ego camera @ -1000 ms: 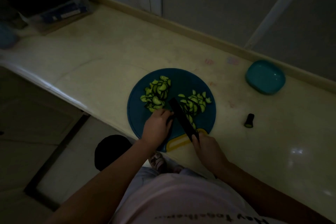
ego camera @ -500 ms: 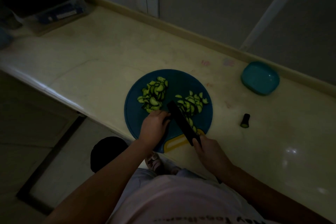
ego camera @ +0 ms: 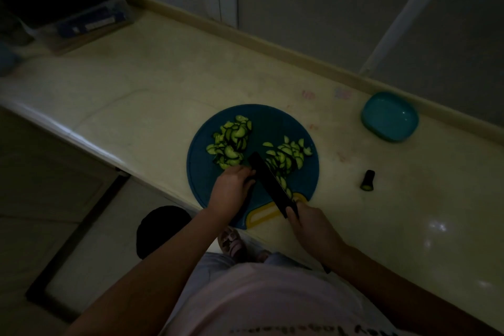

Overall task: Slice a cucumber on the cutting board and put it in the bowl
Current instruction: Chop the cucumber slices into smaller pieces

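Left hand (ego camera: pixel 231 189) curls on the round blue cutting board (ego camera: pixel 200 172), fingertips against the black knife (ego camera: pixel 270 183); what it holds is hidden. Right hand (ego camera: pixel 309 225) grips the knife's handle. Cucumber slices (ego camera: pixel 231 142) lie piled on the board, with the teal bowl (ego camera: pixel 390 116) far right.

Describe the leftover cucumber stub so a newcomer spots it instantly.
Find the round blue cutting board on the pale counter. Right of it, nearer the front edge than the teal bowl, sits the cucumber stub. Unlike the thin green slices piled on the board, it is one short dark cylinder.
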Demonstrator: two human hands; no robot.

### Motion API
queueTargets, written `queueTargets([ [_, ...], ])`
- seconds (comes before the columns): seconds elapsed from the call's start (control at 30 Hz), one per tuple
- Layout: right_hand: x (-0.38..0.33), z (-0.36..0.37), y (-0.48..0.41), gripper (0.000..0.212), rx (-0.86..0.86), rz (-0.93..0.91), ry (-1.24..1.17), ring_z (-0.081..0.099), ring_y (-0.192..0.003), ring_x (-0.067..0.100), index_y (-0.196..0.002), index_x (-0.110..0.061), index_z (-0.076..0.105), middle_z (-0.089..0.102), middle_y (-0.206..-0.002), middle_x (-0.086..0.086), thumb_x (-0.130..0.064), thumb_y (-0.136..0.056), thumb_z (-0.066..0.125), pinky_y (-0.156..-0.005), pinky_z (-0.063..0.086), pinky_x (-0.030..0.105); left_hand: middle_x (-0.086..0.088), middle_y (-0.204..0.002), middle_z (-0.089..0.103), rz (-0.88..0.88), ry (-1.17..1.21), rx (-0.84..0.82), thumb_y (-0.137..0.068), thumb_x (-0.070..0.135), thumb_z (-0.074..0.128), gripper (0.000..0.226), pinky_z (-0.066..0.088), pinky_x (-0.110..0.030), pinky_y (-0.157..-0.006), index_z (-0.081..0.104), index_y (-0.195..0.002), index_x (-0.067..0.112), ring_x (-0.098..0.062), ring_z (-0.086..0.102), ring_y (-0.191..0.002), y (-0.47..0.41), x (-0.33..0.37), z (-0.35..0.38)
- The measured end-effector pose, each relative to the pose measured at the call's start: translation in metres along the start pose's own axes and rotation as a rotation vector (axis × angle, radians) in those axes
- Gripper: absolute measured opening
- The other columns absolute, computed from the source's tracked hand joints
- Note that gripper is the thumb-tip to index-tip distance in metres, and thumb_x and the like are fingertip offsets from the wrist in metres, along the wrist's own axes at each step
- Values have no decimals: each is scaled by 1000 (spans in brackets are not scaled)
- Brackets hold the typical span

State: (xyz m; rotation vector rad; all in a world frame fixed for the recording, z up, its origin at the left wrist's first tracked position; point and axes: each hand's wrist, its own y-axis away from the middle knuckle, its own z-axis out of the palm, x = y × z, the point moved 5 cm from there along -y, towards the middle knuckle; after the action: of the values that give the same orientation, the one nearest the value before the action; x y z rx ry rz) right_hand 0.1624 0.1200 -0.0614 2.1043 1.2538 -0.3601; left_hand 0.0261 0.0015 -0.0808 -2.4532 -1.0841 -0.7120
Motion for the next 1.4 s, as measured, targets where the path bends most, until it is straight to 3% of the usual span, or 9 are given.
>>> queueTargets([
  [0.1,-2,5,-5,29,-5,4,10,59,-81,29,-95,-5,52,63,-92,19,-27,-100,33,-59,30,27,-13,-81,68,8,3,4,-70,1,76,21,47,-29,-64,70,-90,1,-30,64,-75,0,0,-1],
  [0.43,5,0,-7,32,63,35,37,61,-84,32,-105,-1,51,65,-93,20,-28,-99,35,-66,42,35,-13,-92,68,9,-17,-25,-79,7,69,19,37,-23,-71,69,-97,3,-29,62,-86,-4,-2,-4],
  [0.67,6,-3,-8,31,62,32,1,60,-80,32,-99,-2,52,64,-90,20,-28,-99,36,-59,33,29,-14,-90,68,28,4,-22,-77,5,71,18,43,-27,-71,69,-95,1,-30,63,-84,-9,6,1],
  [0.8,4,-6,-6,31,52,18,-9,60,-79,30,-96,-2,53,63,-89,19,-28,-99,36,-59,32,27,-14,-88,67,19,5,-8,-77,5,72,18,38,-24,-70,69,-94,1,-30,63,-83,-10,7,0],
  [1.13,4,-10,-8,32,28,7,5,61,-84,29,-103,-2,53,65,-94,18,-28,-99,35,-65,41,32,-13,-81,66,31,8,-22,-75,5,73,17,41,-25,-65,70,-91,1,-29,63,-75,-11,5,0],
  [1.4,0,-2,-13,32,15,24,34,59,-84,28,-100,-2,52,62,-94,16,-28,-100,33,-56,25,24,-15,-85,65,40,28,-50,-77,7,72,17,47,-31,-66,69,-93,0,-30,62,-78,-12,5,1],
])
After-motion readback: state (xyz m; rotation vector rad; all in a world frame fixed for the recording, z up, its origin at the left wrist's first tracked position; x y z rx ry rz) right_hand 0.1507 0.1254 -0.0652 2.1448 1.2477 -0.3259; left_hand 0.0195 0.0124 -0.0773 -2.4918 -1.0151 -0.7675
